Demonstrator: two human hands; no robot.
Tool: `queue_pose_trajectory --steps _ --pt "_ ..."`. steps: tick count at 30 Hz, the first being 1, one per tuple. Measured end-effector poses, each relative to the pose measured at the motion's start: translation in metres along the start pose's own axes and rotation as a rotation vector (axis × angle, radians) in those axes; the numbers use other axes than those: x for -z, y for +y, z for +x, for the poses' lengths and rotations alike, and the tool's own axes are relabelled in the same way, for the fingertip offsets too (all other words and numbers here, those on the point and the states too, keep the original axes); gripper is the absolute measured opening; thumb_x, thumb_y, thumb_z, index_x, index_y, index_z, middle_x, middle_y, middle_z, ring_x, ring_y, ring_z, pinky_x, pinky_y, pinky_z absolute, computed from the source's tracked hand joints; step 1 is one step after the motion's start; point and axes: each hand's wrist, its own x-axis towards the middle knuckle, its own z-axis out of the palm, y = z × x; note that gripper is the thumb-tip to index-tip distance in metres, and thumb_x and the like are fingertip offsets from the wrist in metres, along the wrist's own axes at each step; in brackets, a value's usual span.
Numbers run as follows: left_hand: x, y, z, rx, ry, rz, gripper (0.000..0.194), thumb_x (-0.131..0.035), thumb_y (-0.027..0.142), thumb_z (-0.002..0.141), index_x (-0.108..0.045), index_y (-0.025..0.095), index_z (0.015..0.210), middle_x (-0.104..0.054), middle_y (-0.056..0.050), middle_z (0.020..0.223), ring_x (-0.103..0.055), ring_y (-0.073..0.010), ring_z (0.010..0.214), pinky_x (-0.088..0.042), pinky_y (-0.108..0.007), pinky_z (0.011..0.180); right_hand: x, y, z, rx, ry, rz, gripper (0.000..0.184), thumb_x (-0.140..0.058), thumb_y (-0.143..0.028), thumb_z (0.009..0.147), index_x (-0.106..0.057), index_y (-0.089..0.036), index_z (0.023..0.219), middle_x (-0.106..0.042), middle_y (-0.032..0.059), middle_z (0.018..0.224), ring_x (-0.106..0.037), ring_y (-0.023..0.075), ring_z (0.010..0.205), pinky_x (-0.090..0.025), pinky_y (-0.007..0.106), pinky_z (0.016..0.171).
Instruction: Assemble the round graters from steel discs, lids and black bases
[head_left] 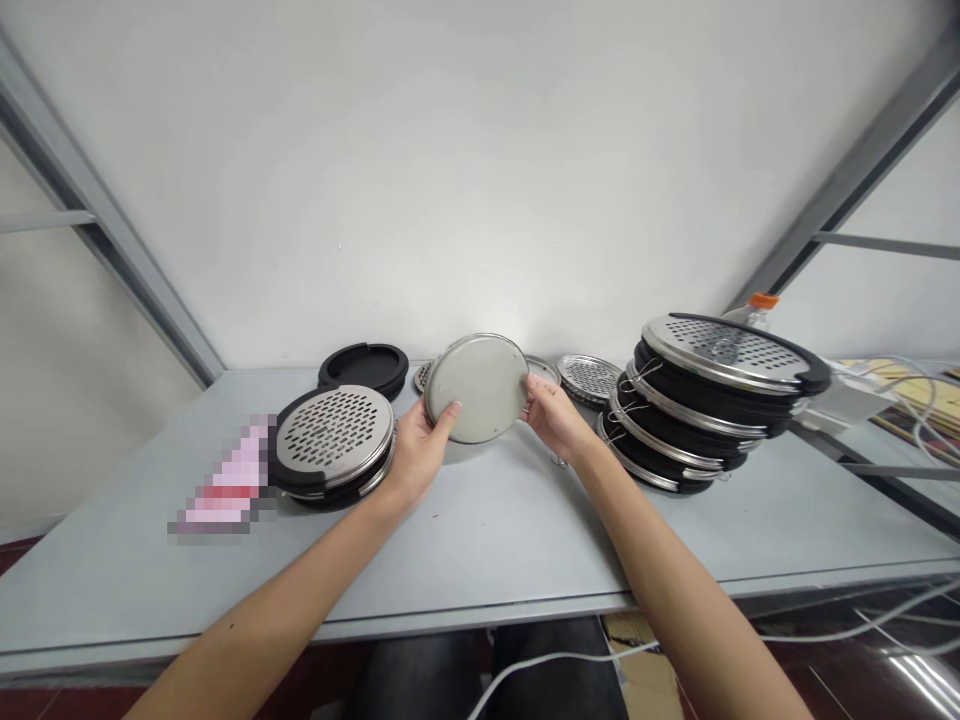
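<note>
I hold a round plain metal disc [478, 388] tilted up above the grey table [480, 540], between both hands. My left hand [418, 448] grips its lower left rim with the thumb on the face. My right hand [556, 418] pinches its right rim. Left of my left hand lies a short stack of perforated metal plates with black rims [334, 440]. Right of my right hand stands a taller leaning stack of the same kind [705, 400]. Behind the disc lie loose perforated discs [589, 377].
A black ring part [364, 366] lies at the back left. A blurred pink patch [229, 485] sits at the left. A bottle with an orange cap [754, 310] stands behind the tall stack. Cables and yellow sheets [900, 395] lie at the right. A white wall is close behind.
</note>
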Motion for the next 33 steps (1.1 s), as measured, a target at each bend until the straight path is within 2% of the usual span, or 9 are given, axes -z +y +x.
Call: queue_pose_trajectory --steps 5,9,11,14,17,20,23,27,33 --pt "0.002 0.0 0.002 0.042 0.038 -0.036 0.042 -0.061 0.042 0.085 -0.054 0.019 0.119 -0.061 -0.012 0.123 -0.061 -0.0231 0.11 -0.055 -0.036 0.085 0.0 0.005 0.001 -0.033 -0.065 -0.092 0.037 -0.072 -0.045 0.073 -0.068 -0.022 0.102 -0.072 0.0051 0.097 -0.066 0.0173 0.084 -0.053 0.03 0.075" --pt "0.003 -0.001 0.004 0.015 -0.003 0.032 0.038 -0.063 0.04 0.083 -0.06 0.016 0.111 -0.066 -0.012 0.114 -0.062 -0.0244 0.108 -0.053 -0.039 0.09 -0.001 0.004 0.001 0.121 -0.008 -0.123 0.036 -0.069 -0.044 0.076 -0.069 -0.022 0.103 -0.07 0.0054 0.103 -0.064 0.0194 0.091 -0.052 0.033 0.083" --pt "0.004 0.0 0.005 -0.059 -0.051 0.064 0.037 -0.064 0.038 0.083 -0.061 0.014 0.111 -0.067 -0.012 0.112 -0.062 -0.0244 0.109 -0.049 -0.041 0.097 -0.001 0.0 0.0 0.236 0.017 -0.133 0.034 -0.067 -0.043 0.078 -0.067 -0.023 0.107 -0.069 0.0047 0.108 -0.063 0.0201 0.095 -0.05 0.035 0.086" --pt "0.007 0.002 0.005 -0.207 -0.083 0.171 0.043 -0.061 0.034 0.086 -0.054 0.013 0.123 -0.063 -0.013 0.12 -0.059 -0.0233 0.114 -0.044 -0.04 0.103 0.001 -0.008 -0.001 0.413 0.072 -0.218 0.033 -0.063 -0.04 0.083 -0.065 -0.025 0.112 -0.067 0.0042 0.113 -0.06 0.021 0.102 -0.047 0.036 0.091" --pt "0.01 0.004 0.001 -0.395 -0.036 0.425 0.06 -0.063 0.029 0.085 -0.038 0.017 0.139 -0.051 -0.013 0.136 -0.05 -0.0244 0.125 -0.039 -0.04 0.107 0.005 -0.011 -0.003 0.543 0.175 -0.36 0.035 -0.062 -0.04 0.083 -0.063 -0.024 0.115 -0.066 0.005 0.114 -0.058 0.0228 0.106 -0.043 0.038 0.096" --pt "0.011 0.002 -0.003 -0.574 -0.032 0.712 0.071 -0.063 0.028 0.085 -0.026 0.022 0.145 -0.041 -0.011 0.145 -0.041 -0.0255 0.132 -0.033 -0.041 0.111 0.007 -0.01 -0.005 0.63 0.246 -0.548 0.033 -0.062 -0.039 0.083 -0.065 -0.023 0.112 -0.066 0.0066 0.112 -0.057 0.0254 0.107 -0.041 0.041 0.098" --pt "0.011 -0.002 -0.005 -0.648 -0.084 0.876 0.071 -0.059 0.027 0.089 -0.02 0.025 0.147 -0.036 -0.01 0.148 -0.036 -0.0249 0.135 -0.032 -0.041 0.111 0.003 -0.01 -0.01 0.679 0.163 -0.727 0.028 -0.062 -0.035 0.082 -0.067 -0.025 0.108 -0.066 0.0065 0.109 -0.057 0.0263 0.105 -0.042 0.043 0.096" --pt "0.013 -0.006 -0.003 -0.657 -0.155 0.942 0.065 -0.051 0.026 0.093 -0.017 0.024 0.148 -0.032 -0.011 0.15 -0.031 -0.0238 0.138 -0.032 -0.043 0.111 -0.008 -0.008 -0.018 0.688 -0.017 -0.868 0.028 -0.062 -0.03 0.08 -0.068 -0.026 0.107 -0.066 0.0074 0.104 -0.06 0.0257 0.096 -0.046 0.042 0.088" --pt "0.019 -0.007 0.001 -0.605 -0.251 0.974 0.035 -0.044 0.018 0.094 -0.05 0.023 0.128 -0.059 -0.007 0.124 -0.054 -0.0218 0.117 -0.039 -0.044 0.105 -0.015 -0.009 -0.024 0.635 -0.108 -0.872 0.024 -0.064 -0.033 0.078 -0.071 -0.025 0.1 -0.066 0.0077 0.098 -0.06 0.0245 0.089 -0.048 0.04 0.083"
